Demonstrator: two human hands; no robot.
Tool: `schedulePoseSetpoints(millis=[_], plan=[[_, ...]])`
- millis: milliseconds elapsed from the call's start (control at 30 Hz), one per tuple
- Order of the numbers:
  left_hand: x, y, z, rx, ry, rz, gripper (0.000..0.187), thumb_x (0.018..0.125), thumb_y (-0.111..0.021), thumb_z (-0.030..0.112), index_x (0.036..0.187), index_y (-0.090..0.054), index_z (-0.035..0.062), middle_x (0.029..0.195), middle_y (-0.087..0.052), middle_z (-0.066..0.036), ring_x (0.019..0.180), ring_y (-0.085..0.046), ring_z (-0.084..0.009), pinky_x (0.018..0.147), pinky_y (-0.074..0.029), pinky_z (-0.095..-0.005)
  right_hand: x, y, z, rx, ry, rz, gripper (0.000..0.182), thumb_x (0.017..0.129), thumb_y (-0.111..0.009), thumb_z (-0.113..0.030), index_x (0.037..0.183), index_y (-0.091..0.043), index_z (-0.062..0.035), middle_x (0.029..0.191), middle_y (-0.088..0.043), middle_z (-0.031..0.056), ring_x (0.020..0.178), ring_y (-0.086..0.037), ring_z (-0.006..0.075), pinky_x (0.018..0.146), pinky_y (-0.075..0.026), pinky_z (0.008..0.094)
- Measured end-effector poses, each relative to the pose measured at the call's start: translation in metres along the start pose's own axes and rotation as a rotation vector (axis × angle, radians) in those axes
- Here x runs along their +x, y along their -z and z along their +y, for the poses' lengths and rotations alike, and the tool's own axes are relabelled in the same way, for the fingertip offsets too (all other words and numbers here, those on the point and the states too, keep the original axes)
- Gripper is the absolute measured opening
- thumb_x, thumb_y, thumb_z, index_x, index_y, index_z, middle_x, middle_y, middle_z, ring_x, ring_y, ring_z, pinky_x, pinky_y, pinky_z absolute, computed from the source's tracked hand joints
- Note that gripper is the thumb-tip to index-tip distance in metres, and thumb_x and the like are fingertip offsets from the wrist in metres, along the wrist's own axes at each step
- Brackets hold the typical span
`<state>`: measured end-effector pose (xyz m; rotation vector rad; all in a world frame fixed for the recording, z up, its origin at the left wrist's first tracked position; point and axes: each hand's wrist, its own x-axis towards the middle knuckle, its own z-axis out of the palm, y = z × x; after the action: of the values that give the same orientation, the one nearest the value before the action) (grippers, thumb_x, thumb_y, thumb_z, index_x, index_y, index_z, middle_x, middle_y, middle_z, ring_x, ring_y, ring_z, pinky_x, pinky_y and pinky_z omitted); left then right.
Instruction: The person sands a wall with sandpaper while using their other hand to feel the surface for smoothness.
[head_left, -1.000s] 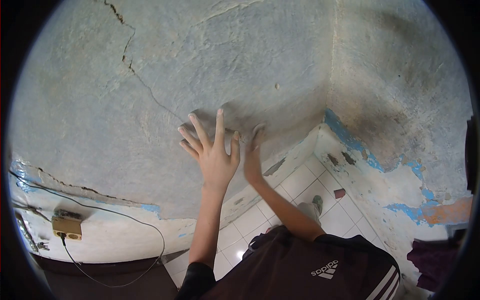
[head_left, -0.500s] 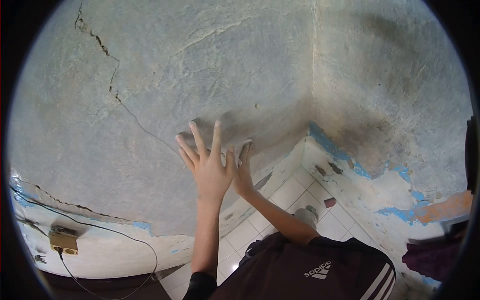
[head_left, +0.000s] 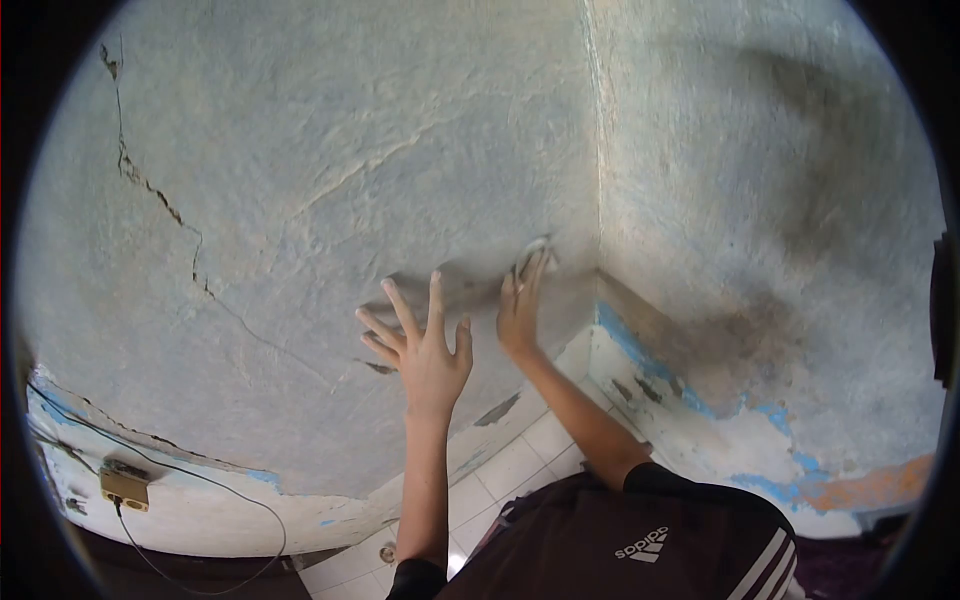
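Note:
My left hand (head_left: 432, 365) is open, its fingers spread against the cracked grey plaster wall (head_left: 330, 130). To its right, my right hand (head_left: 518, 315) is closed round a small greyish-white piece (head_left: 538, 246) and presses it to the wall near the corner. Fingers cover much of that piece, so whether it is a cloth or sandpaper cannot be made out. Dark shadows of both hands fall on the plaster. A short dark chip (head_left: 375, 367) in the wall shows just left of my left hand.
A second wall (head_left: 740, 180) meets this one at the right, with peeling blue paint (head_left: 630, 340) low down. A long crack (head_left: 160, 200) runs down the left. At lower left is a power socket (head_left: 125, 487) with a plug and a cable (head_left: 240, 493). White floor tiles (head_left: 505, 465) lie below.
My right hand has slid up and right along the wall toward the corner, away from my left hand. My left hand stays spread on the wall. The camera view has shifted.

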<state>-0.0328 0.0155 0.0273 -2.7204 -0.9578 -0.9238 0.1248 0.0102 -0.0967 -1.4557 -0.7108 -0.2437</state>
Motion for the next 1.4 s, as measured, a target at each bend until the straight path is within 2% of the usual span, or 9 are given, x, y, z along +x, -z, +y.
schedulePoseSetpoints(millis=[33, 167, 233, 367, 433, 633, 867, 1100, 1400], plan=[[0.005, -0.004, 0.007, 0.001, 0.012, 0.016, 0.068, 0.095, -0.066, 0.037, 0.158, -0.039, 0.0319, 0.170, -0.001, -0.024, 0.146, 0.015, -0.0633, 0.109, 0.000, -0.0812, 0.027, 0.016, -0.009, 0.070, 0.046, 0.075, 0.076, 0.106, -0.043, -0.030, 0.155, -0.009, 0.0163, 0.162, -0.005, 0.0402, 0.152, -0.005, 0.0536, 0.124, -0.008, 0.0556], [0.023, -0.020, 0.040, -0.026, 0.077, 0.080, 0.068, 0.096, -0.066, 0.041, 0.158, -0.039, 0.0305, 0.169, 0.000, -0.025, 0.146, 0.016, -0.0632, 0.109, 0.001, -0.0803, 0.056, 0.042, -0.011, -0.004, 0.226, -0.046, 0.074, 0.104, -0.044, -0.027, 0.154, -0.012, 0.0169, 0.159, -0.009, 0.0430, 0.150, -0.008, 0.0559, 0.123, -0.009, 0.0576], [0.027, -0.030, 0.052, -0.050, 0.116, 0.090, 0.068, 0.097, -0.064, 0.042, 0.158, -0.039, 0.0296, 0.169, -0.002, -0.025, 0.147, 0.014, -0.0626, 0.111, 0.000, -0.0788, 0.020, 0.043, 0.016, -0.207, 0.357, -0.296, 0.074, 0.102, -0.047, -0.026, 0.154, -0.015, 0.0170, 0.157, -0.013, 0.0444, 0.149, -0.012, 0.0570, 0.122, -0.011, 0.0609], [0.023, -0.046, 0.058, -0.038, 0.157, 0.098, 0.065, 0.098, -0.062, 0.043, 0.158, -0.040, 0.0282, 0.169, -0.006, -0.025, 0.148, 0.010, -0.0614, 0.113, -0.002, -0.0767, -0.012, 0.052, 0.052, -0.163, 0.254, -0.457, 0.076, 0.100, -0.049, -0.028, 0.154, -0.018, 0.0161, 0.157, -0.017, 0.0433, 0.149, -0.014, 0.0570, 0.120, -0.013, 0.0636], [0.017, -0.050, 0.057, -0.009, 0.155, 0.039, 0.069, 0.098, -0.062, 0.041, 0.160, -0.036, 0.0243, 0.168, -0.009, -0.026, 0.150, 0.008, -0.0593, 0.114, -0.003, -0.0745, 0.023, 0.056, 0.041, -0.236, 0.422, -0.332, 0.077, 0.100, -0.049, -0.031, 0.155, -0.018, 0.0147, 0.158, -0.017, 0.0424, 0.149, -0.015, 0.0567, 0.120, -0.011, 0.0637], [0.016, -0.054, 0.068, -0.059, 0.211, 0.099, 0.081, 0.097, -0.065, 0.038, 0.162, -0.025, 0.0122, 0.168, -0.011, -0.027, 0.151, 0.005, -0.0575, 0.116, -0.004, -0.0716, 0.119, 0.058, -0.039, -0.131, 0.503, -0.181, 0.077, 0.102, -0.047, -0.034, 0.155, -0.017, 0.0134, 0.160, -0.015, 0.0410, 0.149, -0.016, 0.0564, 0.120, -0.008, 0.0642], [-0.004, -0.085, 0.079, -0.154, 0.304, 0.179, 0.080, 0.097, -0.065, 0.033, 0.161, -0.026, 0.0085, 0.166, -0.011, -0.031, 0.150, 0.004, -0.0591, 0.117, -0.012, -0.0679, 0.020, 0.054, 0.067, -0.337, 0.600, -0.356, 0.077, 0.102, -0.048, -0.033, 0.155, -0.018, 0.0137, 0.158, -0.019, 0.0408, 0.147, -0.017, 0.0596, 0.119, -0.013, 0.0663], [0.002, -0.079, 0.090, -0.227, 0.343, 0.228, 0.073, 0.097, -0.063, 0.029, 0.160, -0.032, 0.0098, 0.165, -0.014, -0.031, 0.149, -0.003, -0.0615, 0.117, -0.017, -0.0661, 0.105, 0.055, -0.037, -0.082, 0.583, -0.296, 0.078, 0.098, -0.053, -0.029, 0.157, -0.020, 0.0093, 0.160, -0.020, 0.0382, 0.149, -0.017, 0.0566, 0.119, -0.010, 0.0665], [0.002, -0.060, 0.072, -0.218, 0.433, 0.302, 0.070, 0.100, -0.060, 0.028, 0.161, -0.029, 0.0133, 0.167, -0.005, -0.031, 0.150, -0.002, -0.0591, 0.118, -0.017, -0.0652, 0.025, 0.047, 0.029, -0.124, 0.535, -0.385, 0.076, 0.099, -0.051, -0.029, 0.156, -0.021, 0.0109, 0.160, -0.018, 0.0389, 0.149, -0.016, 0.0568, 0.120, -0.011, 0.0664]])
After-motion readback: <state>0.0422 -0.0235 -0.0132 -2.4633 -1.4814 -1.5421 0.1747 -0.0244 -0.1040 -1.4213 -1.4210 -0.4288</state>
